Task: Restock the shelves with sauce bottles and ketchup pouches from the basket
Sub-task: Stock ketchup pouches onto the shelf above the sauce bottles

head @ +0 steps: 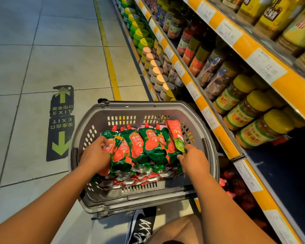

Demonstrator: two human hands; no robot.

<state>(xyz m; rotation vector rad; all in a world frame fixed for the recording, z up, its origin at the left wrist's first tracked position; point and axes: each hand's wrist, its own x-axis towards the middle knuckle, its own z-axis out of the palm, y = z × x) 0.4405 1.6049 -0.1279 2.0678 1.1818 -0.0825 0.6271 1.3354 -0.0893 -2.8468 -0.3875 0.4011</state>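
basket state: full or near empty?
Well stocked. Ketchup pouches cover the grey basket floor in overlapping layers; both the left hand and right hand grip pouches.

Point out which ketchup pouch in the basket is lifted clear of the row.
The pouch at the row's right end, pinched at its green bottom corner by the right hand. It stands tilted above the other pouches, which lie packed together.

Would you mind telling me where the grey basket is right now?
In the head view, the grey basket sits on the floor at centre, left of the shelves, right of the EXIT floor sticker.
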